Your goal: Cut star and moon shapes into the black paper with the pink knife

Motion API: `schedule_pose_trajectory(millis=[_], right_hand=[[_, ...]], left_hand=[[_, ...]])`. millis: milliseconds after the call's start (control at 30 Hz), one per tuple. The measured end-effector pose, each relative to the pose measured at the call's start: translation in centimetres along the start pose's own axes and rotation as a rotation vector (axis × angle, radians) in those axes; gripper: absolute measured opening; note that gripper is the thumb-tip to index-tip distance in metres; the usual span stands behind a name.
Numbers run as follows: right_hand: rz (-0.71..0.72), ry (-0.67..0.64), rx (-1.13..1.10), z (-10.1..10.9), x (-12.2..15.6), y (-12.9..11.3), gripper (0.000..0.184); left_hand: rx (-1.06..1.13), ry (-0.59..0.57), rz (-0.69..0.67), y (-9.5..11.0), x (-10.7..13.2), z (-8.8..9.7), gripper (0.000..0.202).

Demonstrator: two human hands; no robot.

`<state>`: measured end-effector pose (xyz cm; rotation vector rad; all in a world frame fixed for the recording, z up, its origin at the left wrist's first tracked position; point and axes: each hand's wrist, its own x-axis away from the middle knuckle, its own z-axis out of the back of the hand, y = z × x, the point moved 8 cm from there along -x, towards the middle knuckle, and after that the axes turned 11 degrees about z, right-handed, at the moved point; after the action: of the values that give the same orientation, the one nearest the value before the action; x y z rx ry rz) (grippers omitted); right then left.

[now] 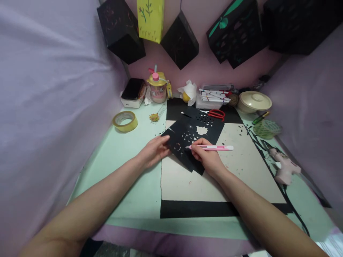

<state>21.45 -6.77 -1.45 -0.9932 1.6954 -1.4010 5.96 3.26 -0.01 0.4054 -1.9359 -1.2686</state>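
Note:
A black sheet of paper (197,132) with small cut-out shapes lies on a cream board (241,171) in the middle of the table. My left hand (154,150) rests flat on the sheet's left corner, fingers stretched out. My right hand (205,153) is closed round a pink craft knife (214,147), held like a pen, with its tip on the black sheet near the cut-outs.
Red scissors (217,114) and a box of markers (214,95) lie behind the sheet. A tape roll (125,121) sits at the left, a glue gun (285,167) at the right, a lidded bowl (254,101) at the back right. Paper boxes (179,39) hang on the wall.

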Motion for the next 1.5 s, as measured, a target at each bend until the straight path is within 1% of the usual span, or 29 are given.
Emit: schedule_pose_trajectory(millis=[67, 100, 167, 233, 300, 333, 400, 433, 467, 533, 600, 667, 767, 867, 933, 1033, 1100, 1200, 1267, 1333, 1433, 1500], right_hand=[[-0.001, -0.009, -0.060, -0.2, 0.0, 0.0, 0.020], [0.001, -0.018, -0.083, -0.4, 0.0, -0.1, 0.020], [0.017, -0.048, -0.118, -0.7, 0.1, -0.5, 0.021], [0.053, -0.071, -0.121, -0.7, 0.3, -1.2, 0.020], [0.113, -0.056, -0.058, -0.1, 0.6, -2.2, 0.021], [0.154, -0.026, 0.004, 0.4, 0.7, -2.7, 0.021], [0.272, 0.033, 0.162, 1.4, 1.0, -3.8, 0.021], [0.337, 0.043, 0.246, 1.6, 1.2, -4.4, 0.020], [0.388, 0.013, 0.328, 1.4, 1.3, -4.6, 0.021], [0.438, -0.157, 0.471, 0.0, 1.5, -4.3, 0.027], [0.445, -0.316, 0.577, -1.5, 1.7, -3.4, 0.034], [0.441, -0.382, 0.642, -2.2, 1.7, -2.8, 0.037], [0.438, -0.393, 0.682, -2.5, 1.5, -2.5, 0.035], [0.436, -0.389, 0.691, -2.4, 1.5, -2.5, 0.034], [0.432, -0.384, 0.691, -2.3, 1.4, -2.6, 0.035], [0.430, -0.379, 0.689, -2.2, 1.4, -2.5, 0.035], [0.430, -0.378, 0.690, -2.2, 1.4, -2.5, 0.036], [0.425, -0.370, 0.693, -2.1, 1.4, -2.3, 0.038], [0.421, -0.364, 0.691, -2.0, 1.4, -2.2, 0.038], [0.419, -0.364, 0.690, -2.0, 1.4, -2.2, 0.038], [0.418, -0.372, 0.693, -2.0, 1.4, -2.3, 0.037], [0.423, -0.376, 0.691, -2.0, 1.4, -2.3, 0.038]], left_hand=[[-0.026, -0.111, 0.088, -1.3, 0.3, -1.5, 0.033], [-0.038, -0.139, 0.112, -1.9, 0.4, -2.0, 0.031], [-0.045, -0.142, 0.123, -2.5, 0.4, -2.2, 0.027], [-0.042, -0.128, 0.115, -2.4, 0.2, -1.8, 0.025], [-0.048, -0.151, 0.129, -1.9, 0.0, -1.2, 0.027], [-0.061, -0.189, 0.158, -1.7, 0.0, -1.1, 0.029], [-0.096, -0.264, 0.216, -1.2, 0.2, -0.8, 0.031], [-0.107, -0.274, 0.225, -0.9, 0.2, -0.5, 0.031], [-0.114, -0.267, 0.224, -0.7, 0.2, -0.2, 0.030], [-0.123, -0.224, 0.206, -0.4, -0.1, 0.5, 0.028], [-0.131, -0.162, 0.180, -0.5, -0.5, 1.2, 0.026], [-0.146, -0.103, 0.157, -0.7, -1.0, 1.8, 0.024], [-0.187, -0.042, 0.139, -0.8, -1.4, 2.5, 0.022], [-0.228, -0.017, 0.139, -0.6, -1.5, 2.8, 0.025], [-0.249, -0.022, 0.146, -0.5, -1.4, 2.8, 0.034], [-0.279, -0.050, 0.157, -0.6, -1.0, 2.2, 0.056], [-0.314, -0.047, 0.112, -0.5, -0.7, 1.8, 0.062], [-0.402, 0.021, -0.002, -0.1, -0.5, 1.7, 0.055], [-0.486, 0.100, -0.025, -0.1, -0.5, 2.1, 0.048], [-0.548, 0.162, -0.017, 0.0, -0.6, 2.5, 0.042], [-0.555, 0.174, -0.002, 0.1, -0.6, 2.7, 0.037], [-0.521, 0.129, 0.004, 0.0, -0.7, 2.4, 0.048]])
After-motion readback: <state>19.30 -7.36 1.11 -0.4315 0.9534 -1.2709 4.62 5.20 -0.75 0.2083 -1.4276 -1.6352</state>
